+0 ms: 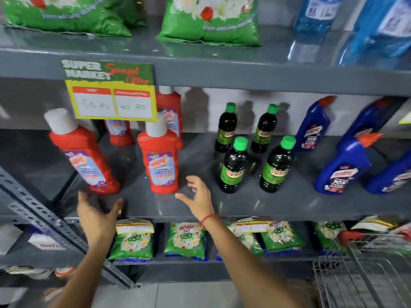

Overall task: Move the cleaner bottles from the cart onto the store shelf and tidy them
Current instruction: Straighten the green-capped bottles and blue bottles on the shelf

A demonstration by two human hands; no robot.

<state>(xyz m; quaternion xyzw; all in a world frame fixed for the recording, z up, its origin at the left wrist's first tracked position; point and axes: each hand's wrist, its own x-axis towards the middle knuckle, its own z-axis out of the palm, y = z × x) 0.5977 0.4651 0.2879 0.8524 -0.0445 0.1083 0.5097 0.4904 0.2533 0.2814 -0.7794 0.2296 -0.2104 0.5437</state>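
Just ahead, my left grip (pixel 97 215) and right grip (pixel 198 195) hover released before two red cleaner bottles (pixel 161 156); a price sign (pixel 111 92) hides others behind.

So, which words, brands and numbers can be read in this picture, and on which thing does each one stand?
"SUPER MARKET", "Special Offer": offer sign hanging on the shelf edge.
"40 RS": sign's right price box; the left box is too faint.
"HARPIC", "CLEANER": red bottles.
"10X": front blue bottle.
"Wheel 2 in 1": green pouch on the lower shelf.
Green-capped dark bottles: label too blurred.
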